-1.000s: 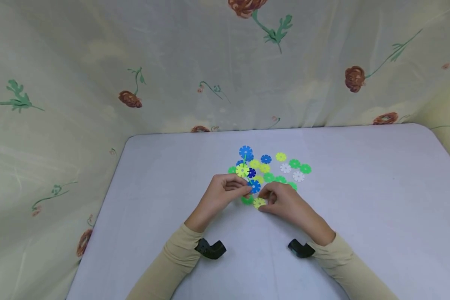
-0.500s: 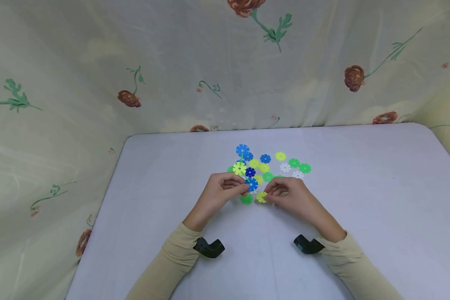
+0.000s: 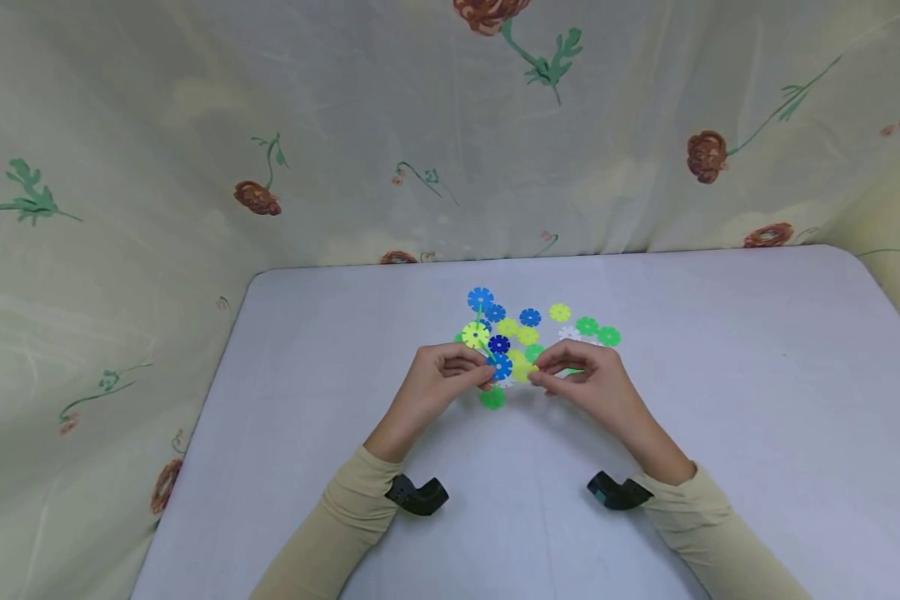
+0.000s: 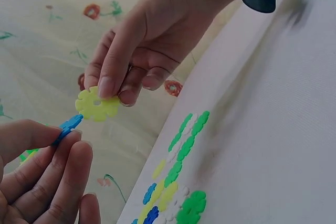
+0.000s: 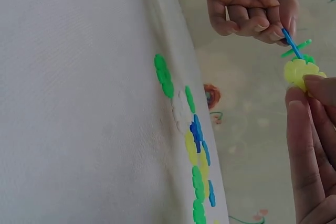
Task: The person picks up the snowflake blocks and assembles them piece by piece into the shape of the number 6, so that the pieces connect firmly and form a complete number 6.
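While discs [image 3: 530, 317] dot the table [image 3: 727, 358], floral cloth [image 3: 330, 108] hangs.

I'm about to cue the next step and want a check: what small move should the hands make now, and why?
Probably ease a notch of the yellow disc onto the blue disc's edge. The right hand pinches the yellow, the left hand the blue; their near edges nearly meet, set crosswise. I can't tell whether they already interlock.

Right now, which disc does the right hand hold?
The yellow disc raised in the right hand; the left hand pinches a blue disc, while loose yellow discs lie on the table.
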Motion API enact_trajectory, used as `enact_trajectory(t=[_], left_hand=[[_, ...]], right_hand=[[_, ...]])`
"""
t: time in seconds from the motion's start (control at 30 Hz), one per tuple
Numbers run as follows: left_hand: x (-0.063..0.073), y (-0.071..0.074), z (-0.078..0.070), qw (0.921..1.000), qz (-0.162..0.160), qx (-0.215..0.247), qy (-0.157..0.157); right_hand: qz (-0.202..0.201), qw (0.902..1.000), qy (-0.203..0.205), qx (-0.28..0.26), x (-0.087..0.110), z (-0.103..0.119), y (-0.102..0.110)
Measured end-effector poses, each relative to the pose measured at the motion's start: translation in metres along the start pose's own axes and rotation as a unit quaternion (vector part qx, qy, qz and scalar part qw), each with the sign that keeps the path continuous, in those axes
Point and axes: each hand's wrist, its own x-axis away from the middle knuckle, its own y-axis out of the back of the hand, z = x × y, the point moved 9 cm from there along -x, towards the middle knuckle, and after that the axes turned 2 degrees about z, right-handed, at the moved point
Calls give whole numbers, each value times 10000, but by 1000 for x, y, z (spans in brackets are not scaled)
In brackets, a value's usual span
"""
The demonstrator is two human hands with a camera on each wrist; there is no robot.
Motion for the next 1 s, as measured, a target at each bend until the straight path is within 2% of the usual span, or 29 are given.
enact_trajectory(t=[0.1, 0.17, 0.33, 0.43, 0.67, 1.0], left_hand=[[0, 0, 0, 10000, 14, 24, 0], [0, -1, 1, 10000, 23, 53, 19], [0, -2, 0, 9999, 59, 137, -6], [0, -2, -1, 9999, 75, 144, -33], [1, -3, -1, 9997, 136, 193, -13], [0, -3, 1, 9998, 158, 145, 27]], right_hand=[[-182, 9988, 287, 358, 2, 7, 1], [-298, 9955, 630, 637, 3, 14, 1], [-486, 9787, 1607, 1181, 8, 32, -2], [-527, 9697, 1968, 1352, 10, 39, -4], [-580, 9575, 2430, 1443, 15, 47, -7], [-537, 9530, 2575, 1506, 18, 50, -13]])
